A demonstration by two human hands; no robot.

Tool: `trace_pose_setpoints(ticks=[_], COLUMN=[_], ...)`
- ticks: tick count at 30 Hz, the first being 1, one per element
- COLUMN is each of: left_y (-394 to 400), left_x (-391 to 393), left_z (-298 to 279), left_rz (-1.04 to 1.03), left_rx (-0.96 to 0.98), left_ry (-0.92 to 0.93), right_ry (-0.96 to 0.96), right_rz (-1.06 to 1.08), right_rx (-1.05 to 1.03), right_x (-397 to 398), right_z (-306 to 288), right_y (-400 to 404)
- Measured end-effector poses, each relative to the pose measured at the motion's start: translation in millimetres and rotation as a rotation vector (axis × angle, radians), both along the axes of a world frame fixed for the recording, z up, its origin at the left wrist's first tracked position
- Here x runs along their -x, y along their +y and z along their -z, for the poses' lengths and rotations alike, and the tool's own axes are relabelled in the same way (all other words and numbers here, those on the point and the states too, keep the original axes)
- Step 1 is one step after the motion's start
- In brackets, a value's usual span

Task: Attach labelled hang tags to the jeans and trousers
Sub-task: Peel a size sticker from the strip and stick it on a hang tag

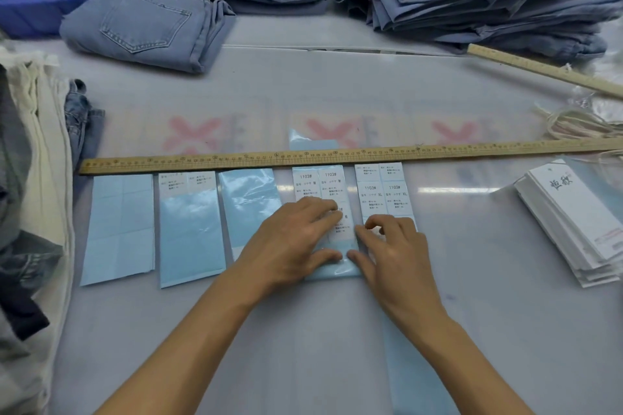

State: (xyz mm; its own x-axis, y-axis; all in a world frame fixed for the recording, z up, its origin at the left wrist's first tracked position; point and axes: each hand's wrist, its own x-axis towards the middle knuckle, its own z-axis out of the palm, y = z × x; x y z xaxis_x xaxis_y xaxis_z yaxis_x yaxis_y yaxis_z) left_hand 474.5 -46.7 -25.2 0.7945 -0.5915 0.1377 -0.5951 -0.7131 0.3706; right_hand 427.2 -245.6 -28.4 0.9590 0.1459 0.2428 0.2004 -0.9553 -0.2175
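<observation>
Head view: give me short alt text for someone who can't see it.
Two bare hands work on a blue sticker sheet printed with size M labels: the left hand presses it flat while the right hand picks at its edge. More label sheets lie along a long wooden ruler, with white hang tags at right and folded jeans behind.

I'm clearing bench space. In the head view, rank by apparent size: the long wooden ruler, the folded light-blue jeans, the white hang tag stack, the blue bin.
1. Long wooden ruler, the longest.
2. Folded light-blue jeans.
3. White hang tag stack and blue bin: unsure, since the bin is cut off by the frame and farther away.
</observation>
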Motion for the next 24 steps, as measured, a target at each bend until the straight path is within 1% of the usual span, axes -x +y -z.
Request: trace_pose_setpoints(ticks=[3,7,13,15,19,21,24], left_y=[-10,-16,-22,-22,-25,-28,-32], left_x=[1,3,12,14,15,13,10], left_z=[-2,0,2,3,1,-1,-2], left_rz=[0.011,-0.046,-0.079,-0.092,-0.192,-0.210,-0.204], left_rx=[-0.006,0.015,0.027,0.046,0.097,0.063,0.002], left_ry=[0.067,0.060,-0.002,-0.011,0.104,0.130,0.117], right_ry=[-0.035,0.007,0.192,0.211,0.160,0.162,0.174], right_rz=[-0.005,0.034,0.159,0.175,0.252,0.276,0.289], right_rx=[-0.033,-0.085,-0.383,-0.428,-0.344,-0.309,-0.266], right_x=[-1,-4,-3,-1,3,4,4], right_z=[3,5,7,7,9,10,10], right_y=[-1,1,8,9,13,13,10])
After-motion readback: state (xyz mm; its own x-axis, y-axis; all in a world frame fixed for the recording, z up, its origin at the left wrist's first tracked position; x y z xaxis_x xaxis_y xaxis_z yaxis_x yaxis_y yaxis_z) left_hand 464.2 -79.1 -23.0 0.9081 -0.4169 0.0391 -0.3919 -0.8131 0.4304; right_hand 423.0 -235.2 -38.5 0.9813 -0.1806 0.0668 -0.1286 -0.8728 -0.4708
